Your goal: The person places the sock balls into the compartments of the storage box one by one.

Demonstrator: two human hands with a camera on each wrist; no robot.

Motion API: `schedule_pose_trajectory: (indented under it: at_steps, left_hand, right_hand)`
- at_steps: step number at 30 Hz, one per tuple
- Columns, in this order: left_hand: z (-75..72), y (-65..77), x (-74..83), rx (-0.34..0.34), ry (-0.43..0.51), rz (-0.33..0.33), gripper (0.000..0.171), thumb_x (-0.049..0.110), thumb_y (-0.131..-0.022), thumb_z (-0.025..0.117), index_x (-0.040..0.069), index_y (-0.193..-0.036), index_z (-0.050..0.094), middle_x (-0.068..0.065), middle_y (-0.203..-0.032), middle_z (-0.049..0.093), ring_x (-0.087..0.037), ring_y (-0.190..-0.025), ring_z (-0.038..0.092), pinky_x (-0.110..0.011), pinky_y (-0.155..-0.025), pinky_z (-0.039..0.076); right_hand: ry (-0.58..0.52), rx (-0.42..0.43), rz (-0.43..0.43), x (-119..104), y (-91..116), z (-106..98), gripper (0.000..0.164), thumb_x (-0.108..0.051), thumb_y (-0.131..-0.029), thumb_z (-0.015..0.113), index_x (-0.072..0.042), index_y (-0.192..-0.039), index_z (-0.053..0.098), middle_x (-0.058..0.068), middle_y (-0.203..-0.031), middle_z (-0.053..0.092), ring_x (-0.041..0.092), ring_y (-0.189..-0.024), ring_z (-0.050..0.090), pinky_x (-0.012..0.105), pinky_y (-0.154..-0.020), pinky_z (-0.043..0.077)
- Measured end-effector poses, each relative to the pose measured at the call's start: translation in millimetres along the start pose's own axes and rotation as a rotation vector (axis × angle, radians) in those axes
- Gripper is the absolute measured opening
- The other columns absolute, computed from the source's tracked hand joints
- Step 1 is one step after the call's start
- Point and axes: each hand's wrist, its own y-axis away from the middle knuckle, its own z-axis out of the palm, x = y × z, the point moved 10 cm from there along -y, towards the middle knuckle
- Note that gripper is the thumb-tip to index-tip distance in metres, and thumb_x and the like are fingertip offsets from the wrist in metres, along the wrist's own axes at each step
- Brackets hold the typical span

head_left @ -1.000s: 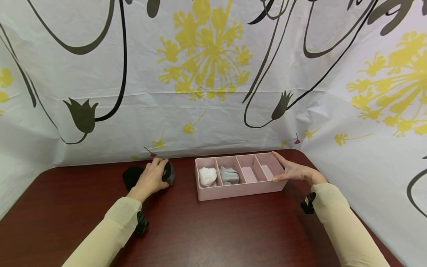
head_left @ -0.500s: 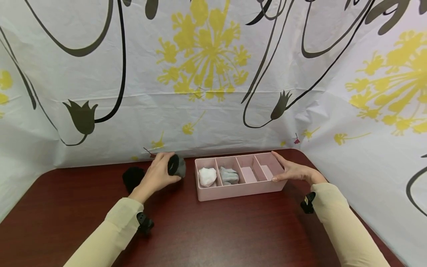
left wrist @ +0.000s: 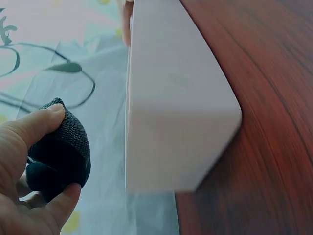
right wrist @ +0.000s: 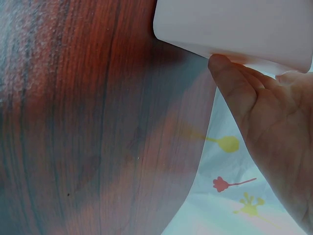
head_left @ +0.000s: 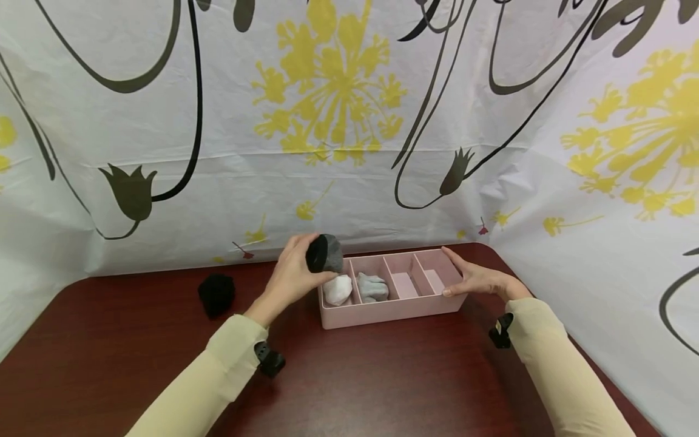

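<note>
My left hand [head_left: 289, 273] pinches a balled-up grey and black sock [head_left: 334, 254] between thumb and fingers. It holds the sock above the left end of a pink divided box [head_left: 393, 313]. In the left wrist view, the knitted sock [left wrist: 78, 139] appears beside the box's end wall [left wrist: 171, 98]. My right hand [head_left: 483, 282] grips the right end of the box, thumb on the front rim and fingers at the back corner. A white bundle [head_left: 337, 291] fills the leftmost compartment, and a light grey bundle [head_left: 374, 287] lies in the one beside it.
A black balled-up bundle [head_left: 216, 295] lies on the dark red wooden table [head_left: 382, 382], left of the box. Behind the table hangs a white sheet [head_left: 246, 200] with yellow and dark plant prints, and it continues along the right side.
My left hand has lifted the grey and black sock and carried it right, from near the black bundle to over the box's left end. The right hand stays on the box.
</note>
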Motion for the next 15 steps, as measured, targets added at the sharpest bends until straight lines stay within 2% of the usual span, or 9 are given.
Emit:
schedule_pose_trajectory:
  at_steps: [8,15]
  left_hand:
    - [37.8,-12.3,25.5,-0.026,0.048,0.008,0.082,0.032,-0.073,0.081,0.011,-0.142,0.041,-0.011,-0.138,0.041,-0.030,-0.125,0.044,-0.047,-0.098,0.042]
    - [65.7,-19.4,46.7,-0.052,0.072,0.046,0.083,0.030,-0.073,0.081,0.010,-0.142,0.041,-0.012,-0.137,0.041,-0.030,-0.123,0.046,-0.047,-0.097,0.043]
  right_hand:
    - [-0.006,0.003,0.000,0,0,0,0.115,-0.022,-0.075,0.078,-0.005,-0.150,-0.008,0.028,-0.152,-0.011,0.046,-0.139,-0.006,0.066,-0.106,0.009]
    - [-0.015,0.002,0.003,1,0,1,0.115,-0.022,-0.076,0.078,-0.005,-0.150,-0.008,0.027,-0.153,-0.012,0.046,-0.139,-0.006,0.066,-0.106,0.010]
